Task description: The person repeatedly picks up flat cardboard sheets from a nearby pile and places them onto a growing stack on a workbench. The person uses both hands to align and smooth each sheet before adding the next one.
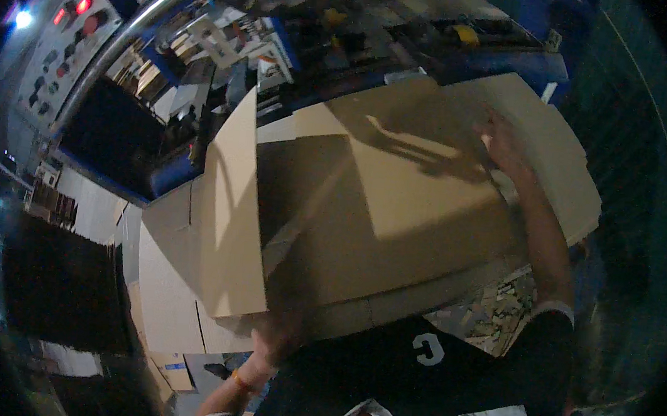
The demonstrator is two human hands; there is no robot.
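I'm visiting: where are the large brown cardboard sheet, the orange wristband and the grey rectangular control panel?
Large brown cardboard sheet (415, 198): head view, on its brightly lit patch.
Orange wristband (241, 380): head view, on the band itself.
Grey rectangular control panel (66, 40): head view, on its front face.

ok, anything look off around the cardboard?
Mainly the loose scraps, strewn untidily below the near edge of the cardboard, toward the right; possibly just offcuts. Also, one flap stands up at the left while the main panel lies flatter, which may be normal. No clear damage visible.
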